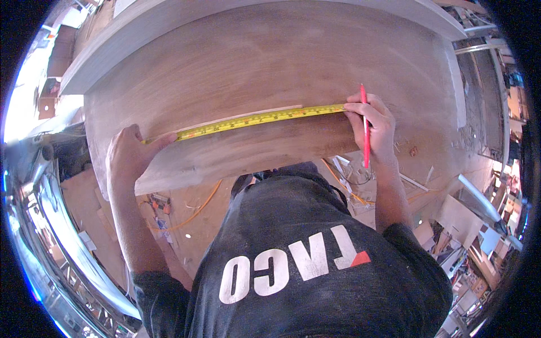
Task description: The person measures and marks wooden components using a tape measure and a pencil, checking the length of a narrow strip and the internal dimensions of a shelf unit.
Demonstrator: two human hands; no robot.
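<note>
Past our black shirt (256,222), our left hand (127,156) is at the left end of a yellow tape measure (253,120); we can't tell if those fingers are clamped. Our right hand (378,127) has fingers clamped on the other end, plus a red pen (367,151). Tape's across a wooden board (253,56), pale strip (225,118) just beyond.

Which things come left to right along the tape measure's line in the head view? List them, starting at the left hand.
Left hand → yellow tape measure blade → right hand → pale strip along the right edge of the wooden panel.
</note>
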